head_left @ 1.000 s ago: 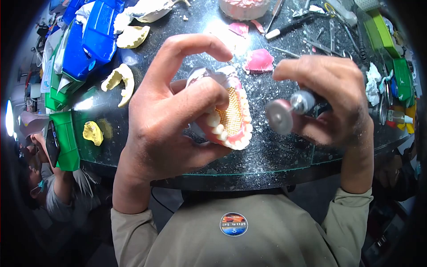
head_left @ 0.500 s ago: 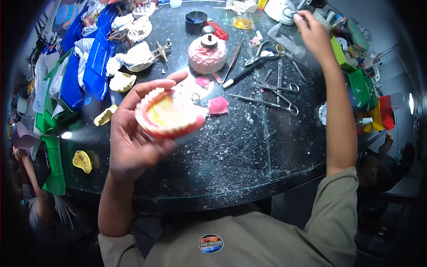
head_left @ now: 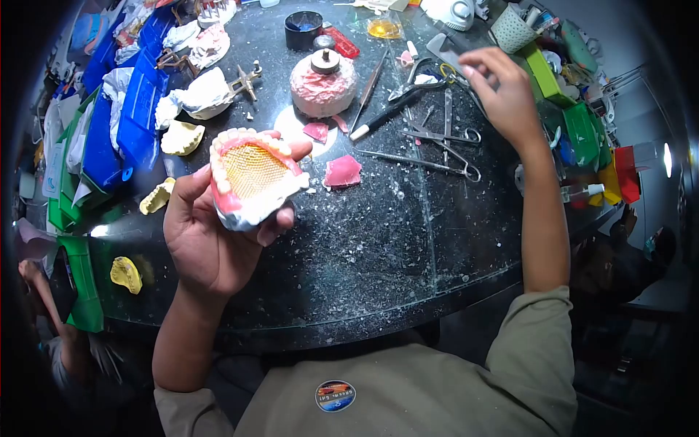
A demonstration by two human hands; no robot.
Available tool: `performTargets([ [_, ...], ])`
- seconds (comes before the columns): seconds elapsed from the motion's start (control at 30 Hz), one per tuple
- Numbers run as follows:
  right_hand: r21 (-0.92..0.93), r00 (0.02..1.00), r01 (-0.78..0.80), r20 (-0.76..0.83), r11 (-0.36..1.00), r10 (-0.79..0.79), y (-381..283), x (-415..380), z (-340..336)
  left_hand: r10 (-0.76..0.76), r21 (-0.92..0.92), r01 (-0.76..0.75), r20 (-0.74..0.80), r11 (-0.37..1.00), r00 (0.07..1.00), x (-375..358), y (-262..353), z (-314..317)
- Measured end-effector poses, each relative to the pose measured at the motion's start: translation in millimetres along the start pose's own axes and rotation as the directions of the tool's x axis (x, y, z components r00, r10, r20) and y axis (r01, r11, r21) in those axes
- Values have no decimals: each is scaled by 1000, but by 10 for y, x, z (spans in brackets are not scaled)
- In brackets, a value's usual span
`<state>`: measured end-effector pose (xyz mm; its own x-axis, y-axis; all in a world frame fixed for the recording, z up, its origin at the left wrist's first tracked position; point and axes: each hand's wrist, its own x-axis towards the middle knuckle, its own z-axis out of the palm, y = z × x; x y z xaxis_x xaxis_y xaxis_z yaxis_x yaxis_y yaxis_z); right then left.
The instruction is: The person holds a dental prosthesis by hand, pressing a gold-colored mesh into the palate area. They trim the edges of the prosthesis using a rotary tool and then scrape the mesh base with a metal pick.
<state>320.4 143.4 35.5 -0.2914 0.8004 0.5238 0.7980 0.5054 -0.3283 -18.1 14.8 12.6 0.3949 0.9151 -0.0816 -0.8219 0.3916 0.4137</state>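
In my left hand (head_left: pixel 211 240) is an upper denture (head_left: pixel 251 171) with a row of teeth, pink wax and a gold mesh palate, seated on a white plaster cast. My fingers wrap round its sides and underside, and its mesh faces up. My right hand (head_left: pixel 502 91) hovers over the far right of the bench, fingers bent and apart, with nothing visible in them. Close to it lie pliers (head_left: pixel 419 84) and yellow-handled scissors (head_left: pixel 450 71). Pink wax sheet pieces (head_left: pixel 342 172) lie to the right of the denture.
Behind stands a round pink-and-white plaster mould (head_left: pixel 324 87). A wax knife (head_left: pixel 382 116) and several scissor-like clamps (head_left: pixel 444 138) lie right of centre. Yellow casts (head_left: pixel 126 274), blue bins (head_left: pixel 138 116) and green bins (head_left: pixel 586 135) flank the sides. A white device (head_left: pixel 450 11) stands at the back.
My right hand has come off the white device's knob and drawn back toward me. My left hand has turned the denture so its mesh faces me more. The camera view has shifted slightly.
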Motion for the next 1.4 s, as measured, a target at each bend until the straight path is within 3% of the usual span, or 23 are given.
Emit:
performTargets([
  [0.1,39,991,-97,94,995,93,-161,-317,-165,105,71,-92,-196,993,975,15,-125,107],
  [0.17,117,970,-196,165,974,176,-250,-492,-219,-9,40,13,-84,999,996,-3,-105,33],
  [0.23,153,944,-196,298,969,144,-409,-626,-239,-94,20,95,-15,995,995,-23,-127,-89],
  [0.27,187,933,-192,339,963,120,-494,-669,-231,-92,160,119,-167,980,982,-21,-170,61],
  [0.3,222,920,-190,380,956,94,-559,-692,-224,-119,162,147,-173,976,978,-15,-199,68],
  [0.43,45,985,-131,119,990,125,-346,-556,-100,-161,220,197,-170,955,972,-2,-268,85],
  [0.5,-129,944,-256,182,958,276,-242,-454,29,-135,271,187,-198,944,971,-2,-280,157],
  [0.6,-380,833,-322,322,867,450,-205,-323,197,-96,446,117,-70,887,993,-34,-259,128],
  [0.63,-403,831,-309,327,862,450,-237,-281,190,-82,519,87,-33,850,996,-54,-238,105],
  [0.67,-459,832,-283,318,842,454,-330,-237,170,-16,614,135,-195,777,981,-66,-285,215],
  [0.83,-558,857,-234,267,796,440,-345,-250,212,-76,569,128,-114,812,991,-109,-268,207],
  [0.9,-452,896,-264,212,852,390,-246,-294,210,-136,491,166,-95,855,986,-108,-233,216],
  [0.93,-373,911,-281,184,884,368,-151,-321,224,-201,417,158,61,895,978,-53,-196,125],
  [0.97,-290,924,-296,154,910,350,-68,-341,222,-164,347,111,127,931,978,-70,-218,78],
  [1.0,-143,944,-319,36,937,327,-4,-348,203,-174,240,145,107,960,979,-96,-222,69],
  [1.03,-144,951,-308,-42,940,305,43,-337,162,-185,127,173,88,977,979,-117,-226,61],
  [1.07,180,921,-373,-44,910,386,131,-318,96,-195,112,185,93,976,976,-116,-224,49],
  [1.1,483,885,-401,-14,779,465,193,-289,34,-207,96,197,98,976,973,-101,-217,39],
  [1.23,909,918,-127,-44,396,395,-222,-157,-280,-225,37,223,41,974,974,-87,-225,32],
  [1.27,963,960,-98,25,251,280,-348,-167,-324,-235,38,233,85,972,968,-80,-220,4],
  [1.3,994,997,-71,73,81,-19,-442,-163,-331,-246,39,243,128,969,961,-71,-208,-44],
  [1.33,994,984,-106,105,4,-142,-567,-164,-293,-257,41,254,171,966,951,-69,-205,-72],
  [1.4,986,952,-150,163,70,-258,-919,-204,-203,-255,294,220,86,930,963,-52,-197,32],
])
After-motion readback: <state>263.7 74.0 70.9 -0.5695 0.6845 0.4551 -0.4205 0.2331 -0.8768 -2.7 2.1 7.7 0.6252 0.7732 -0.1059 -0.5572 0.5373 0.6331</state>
